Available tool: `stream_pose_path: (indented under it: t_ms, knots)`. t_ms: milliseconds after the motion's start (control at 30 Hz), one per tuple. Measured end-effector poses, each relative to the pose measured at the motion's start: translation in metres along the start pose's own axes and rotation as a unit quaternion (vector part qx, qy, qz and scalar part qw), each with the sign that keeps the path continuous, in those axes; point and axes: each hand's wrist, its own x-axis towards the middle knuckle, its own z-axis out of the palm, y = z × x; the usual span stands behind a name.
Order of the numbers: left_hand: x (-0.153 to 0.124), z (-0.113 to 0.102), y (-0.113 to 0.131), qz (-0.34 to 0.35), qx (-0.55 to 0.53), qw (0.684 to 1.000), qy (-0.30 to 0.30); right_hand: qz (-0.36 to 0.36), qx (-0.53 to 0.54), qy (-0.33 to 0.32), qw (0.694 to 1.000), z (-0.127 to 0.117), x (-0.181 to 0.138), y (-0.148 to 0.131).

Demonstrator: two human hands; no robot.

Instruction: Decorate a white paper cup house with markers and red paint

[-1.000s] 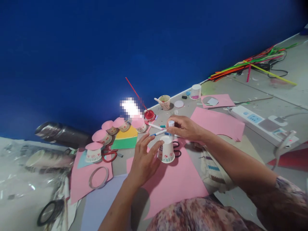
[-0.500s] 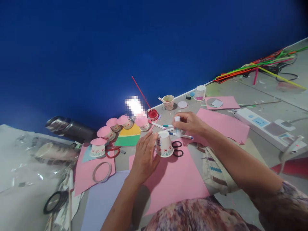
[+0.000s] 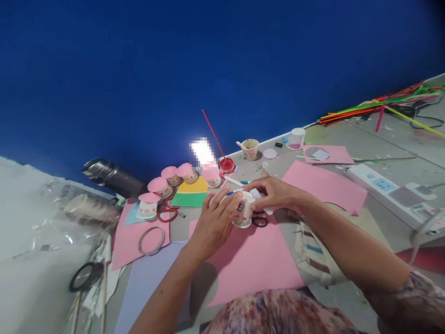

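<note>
An upside-down white paper cup (image 3: 242,216), drawn with a small window, red flowers and green strokes, stands before me on pink paper (image 3: 257,264). My left hand (image 3: 216,222) is curled around the cup's left side and steadies it. On the other side, my right hand (image 3: 273,192) touches the cup's rim with its fingertips. It also holds a white glue stick (image 3: 256,194), mostly hidden under the fingers. Black-handled scissors (image 3: 260,222) lie just right of the cup, partly covered. A blue marker (image 3: 233,191) lies behind it.
Several cups with pink paper tops (image 3: 149,198) stand at the left, near red-handled scissors (image 3: 168,214) and a tape roll (image 3: 151,240). Further back are a red paint dish (image 3: 227,165) and a black flask (image 3: 114,177). A power strip (image 3: 385,185) sits at the right.
My right hand has brought the glue stick left and down to the cup, tilting it from upright. My left hand stays at the cup. The view has shifted slightly.
</note>
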Motion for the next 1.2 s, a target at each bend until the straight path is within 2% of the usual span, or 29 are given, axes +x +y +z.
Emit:
stream_pose_path:
  t_ms: [67, 100, 133, 167, 200, 267, 300, 333, 367, 400, 467, 667, 800, 867, 967, 1033, 1100, 1200]
  knots:
    - [0.000, -0.002, -0.001, -0.023, -0.048, 0.998, 0.027, -0.003, 0.009, 0.022, 1.000, 0.000, -0.001, 0.000]
    - [-0.001, -0.003, -0.001, -0.063, -0.088, 0.993, 0.052, -0.007, 0.014, 0.038, 0.999, 0.000, -0.001, 0.000]
    - [-0.003, -0.003, -0.001, -0.126, -0.143, 0.978, 0.085, -0.011, 0.022, 0.056, 0.998, 0.000, 0.000, 0.001]
    - [-0.005, -0.003, 0.001, -0.210, -0.211, 0.947, 0.124, -0.015, 0.033, 0.073, 0.997, -0.001, 0.000, 0.002]
    - [-0.007, -0.002, 0.003, -0.303, -0.290, 0.894, 0.160, -0.017, 0.046, 0.088, 0.995, -0.001, 0.001, 0.003]
    - [-0.009, 0.003, 0.009, -0.454, -0.459, 0.737, 0.199, -0.018, 0.078, 0.110, 0.991, -0.001, 0.004, 0.005]
    - [-0.009, 0.006, 0.012, -0.494, -0.532, 0.658, 0.201, -0.018, 0.093, 0.119, 0.988, -0.001, 0.005, 0.005]
    - [-0.008, 0.009, 0.015, -0.513, -0.586, 0.594, 0.200, -0.018, 0.106, 0.128, 0.986, -0.001, 0.007, 0.006]
    - [-0.006, 0.013, 0.019, -0.518, -0.621, 0.553, 0.200, -0.017, 0.115, 0.137, 0.984, -0.001, 0.007, 0.006]
    - [-0.004, 0.016, 0.022, -0.517, -0.639, 0.531, 0.206, -0.014, 0.120, 0.145, 0.982, 0.000, 0.008, 0.007]
    - [0.001, 0.022, 0.026, -0.510, -0.638, 0.530, 0.228, -0.002, 0.120, 0.157, 0.980, 0.000, 0.009, 0.007]
    - [0.006, 0.035, 0.026, -0.479, -0.619, 0.582, 0.218, -0.001, 0.118, 0.154, 0.981, 0.004, 0.009, 0.012]
    - [0.007, 0.040, 0.023, -0.485, -0.607, 0.588, 0.225, 0.005, 0.116, 0.148, 0.982, 0.004, 0.011, 0.018]
    - [0.009, 0.040, 0.021, -0.486, -0.630, 0.558, 0.235, 0.015, 0.138, 0.183, 0.973, 0.001, 0.014, 0.023]
    - [0.011, 0.038, 0.020, -0.487, -0.688, 0.479, 0.246, 0.005, 0.170, 0.260, 0.951, -0.004, 0.017, 0.029]
    - [0.010, 0.037, 0.018, -0.496, -0.708, 0.443, 0.239, -0.015, 0.170, 0.283, 0.944, -0.005, 0.017, 0.028]
    - [0.008, 0.036, 0.017, -0.509, -0.711, 0.427, 0.230, -0.039, 0.150, 0.285, 0.946, -0.004, 0.014, 0.023]
    - [0.006, 0.036, 0.016, -0.517, -0.706, 0.426, 0.229, -0.062, 0.089, 0.272, 0.956, 0.003, 0.007, 0.012]
